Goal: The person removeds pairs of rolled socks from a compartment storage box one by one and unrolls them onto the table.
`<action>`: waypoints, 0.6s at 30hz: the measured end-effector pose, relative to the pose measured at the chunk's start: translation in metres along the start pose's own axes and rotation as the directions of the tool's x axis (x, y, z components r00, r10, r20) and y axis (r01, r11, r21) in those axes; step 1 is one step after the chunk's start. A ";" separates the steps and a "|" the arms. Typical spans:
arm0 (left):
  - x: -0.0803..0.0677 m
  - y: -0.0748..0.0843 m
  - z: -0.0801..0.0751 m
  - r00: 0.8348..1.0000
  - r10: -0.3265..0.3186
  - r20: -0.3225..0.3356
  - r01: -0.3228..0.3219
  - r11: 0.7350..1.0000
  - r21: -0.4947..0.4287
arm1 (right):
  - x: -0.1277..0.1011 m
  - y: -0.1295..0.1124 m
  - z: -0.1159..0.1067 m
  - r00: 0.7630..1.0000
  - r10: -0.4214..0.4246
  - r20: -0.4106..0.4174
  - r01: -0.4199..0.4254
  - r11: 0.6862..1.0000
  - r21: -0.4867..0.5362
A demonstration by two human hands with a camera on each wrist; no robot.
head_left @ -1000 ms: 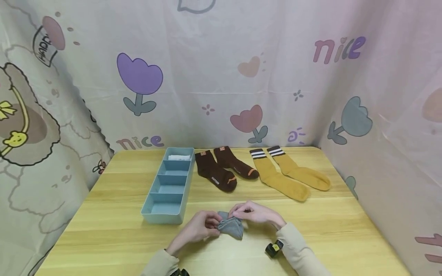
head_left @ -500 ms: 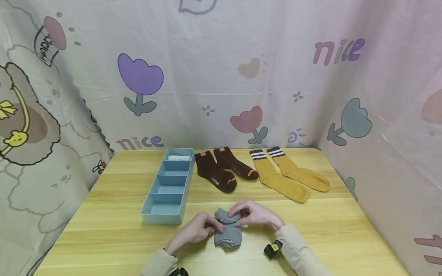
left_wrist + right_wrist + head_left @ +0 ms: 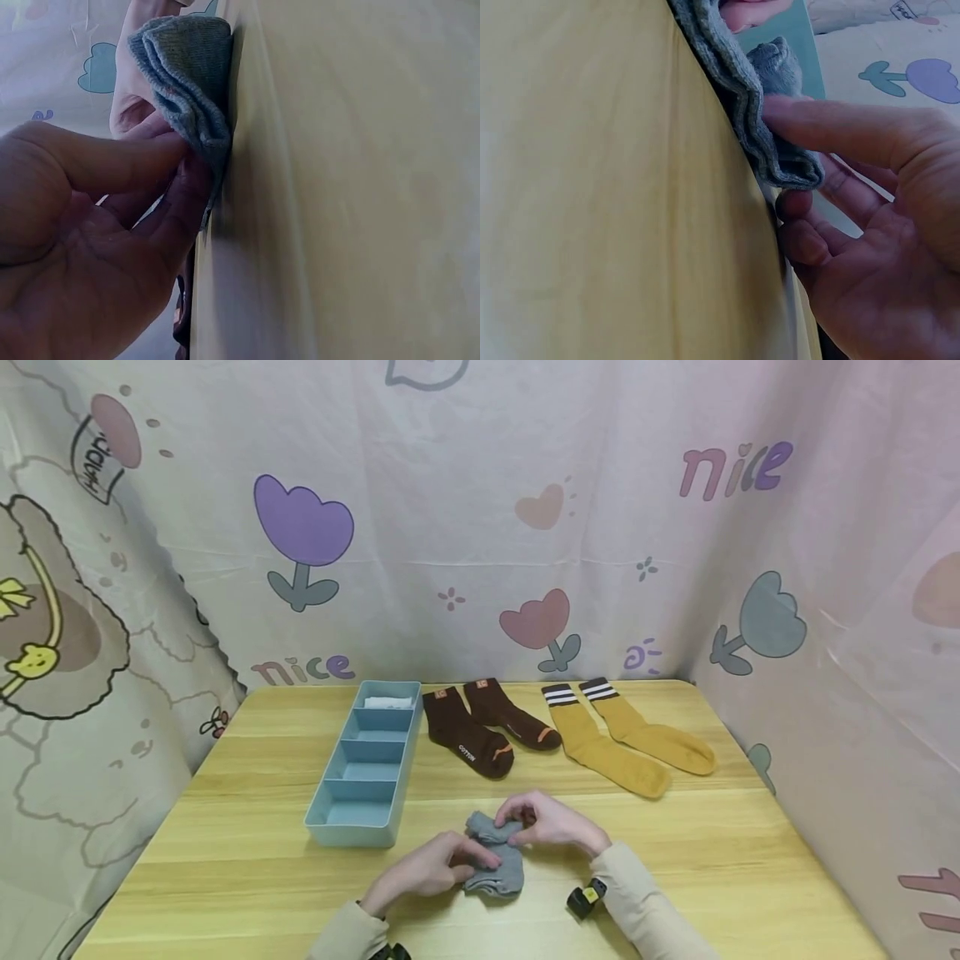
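A grey sock pair (image 3: 497,870) lies folded on the wooden table (image 3: 712,860) near its front edge. My left hand (image 3: 480,858) lies over the pair's left side, and thumb and fingers pinch the folded edge (image 3: 201,127) in the left wrist view. My right hand (image 3: 517,827) holds the far end of the bundle. In the right wrist view its index finger (image 3: 832,127) lies on top of the fold (image 3: 780,161) while the other fingers curl under it.
A blue divided tray (image 3: 324,814) stands to the left of my hands, with something white (image 3: 388,702) in its far compartment. Brown socks (image 3: 480,735) and yellow striped socks (image 3: 630,743) lie flat at the back. Printed cloth walls surround the table.
The grey bundle, held up between both hands a second ago, now lies flat on the table. My left hand has slid over it; the right has shifted slightly left.
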State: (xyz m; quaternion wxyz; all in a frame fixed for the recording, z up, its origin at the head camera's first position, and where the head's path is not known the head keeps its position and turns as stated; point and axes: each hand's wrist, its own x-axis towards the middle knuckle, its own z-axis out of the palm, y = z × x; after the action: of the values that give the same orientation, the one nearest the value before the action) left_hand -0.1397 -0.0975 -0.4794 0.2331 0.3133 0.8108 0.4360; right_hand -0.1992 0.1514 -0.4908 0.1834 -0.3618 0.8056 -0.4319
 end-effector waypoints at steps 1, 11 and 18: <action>0.000 0.000 0.000 1.000 -0.007 -0.001 0.007 1.000 -0.006 | 0.000 -0.001 0.000 1.000 0.012 -0.006 -0.012 1.000 -0.001; 0.003 0.004 0.001 0.999 -0.048 -0.019 0.047 0.998 -0.048 | 0.004 -0.003 0.000 0.999 0.027 -0.036 -0.027 0.999 -0.021; 0.000 0.002 0.000 0.999 -0.039 -0.019 0.037 0.996 -0.086 | 0.007 0.001 0.002 0.998 0.010 -0.062 -0.014 0.997 -0.071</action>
State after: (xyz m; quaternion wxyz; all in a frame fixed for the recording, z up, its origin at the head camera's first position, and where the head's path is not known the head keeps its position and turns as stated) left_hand -0.1389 -0.0969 -0.4777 0.2464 0.2832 0.7995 0.4690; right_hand -0.2028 0.1458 -0.4923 0.1479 -0.3498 0.8278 -0.4129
